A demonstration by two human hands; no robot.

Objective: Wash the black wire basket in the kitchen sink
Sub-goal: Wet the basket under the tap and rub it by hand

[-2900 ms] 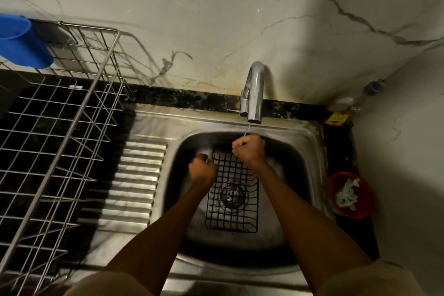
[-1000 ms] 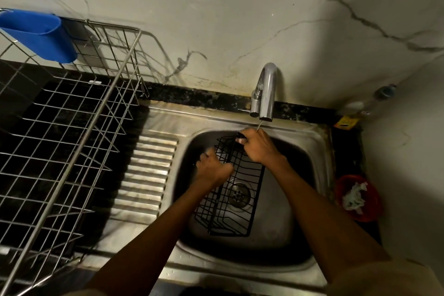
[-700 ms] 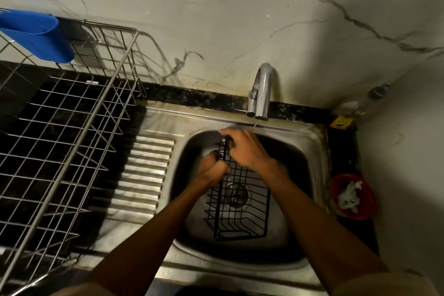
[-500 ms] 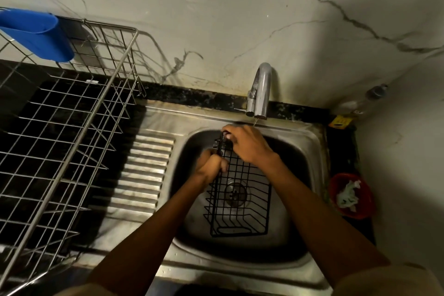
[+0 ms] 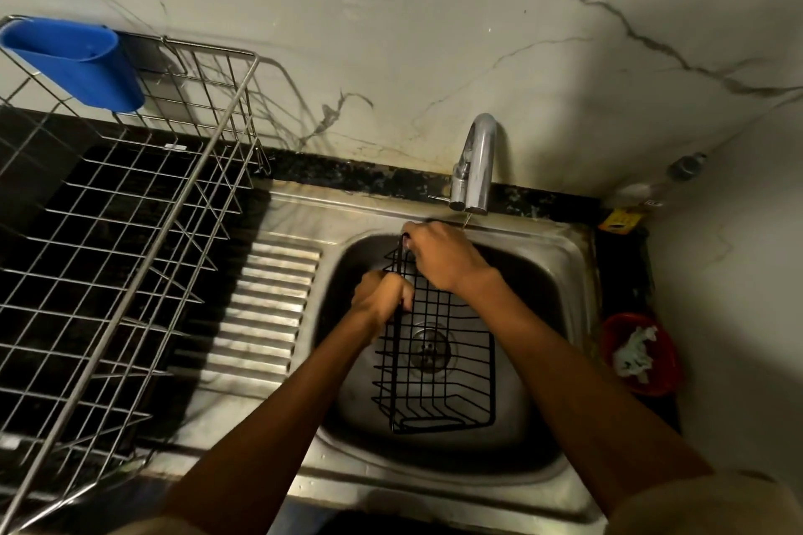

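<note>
Both of your hands are closed on the black wire basket [image 5: 434, 343]: your right hand [image 5: 439, 256] curls over its far top corner, right under the faucet [image 5: 473, 169], and your left hand [image 5: 382, 300] wraps the left rim partway down. That split grip looks chosen to steady and steer the frame, one hand anchoring the end nearest the spout while the other can tilt it. You have the basket inside the sink [image 5: 560, 239], over the drain [image 5: 430, 350], with its near end low against the basin floor, so runoff should fall straight into the bowl. A thin trickle seems to leave the spout beside your right hand, though it is too faint to be sure. Off to your left stands the steel dish rack [image 5: 130, 239], probably where the basket dries.
</note>
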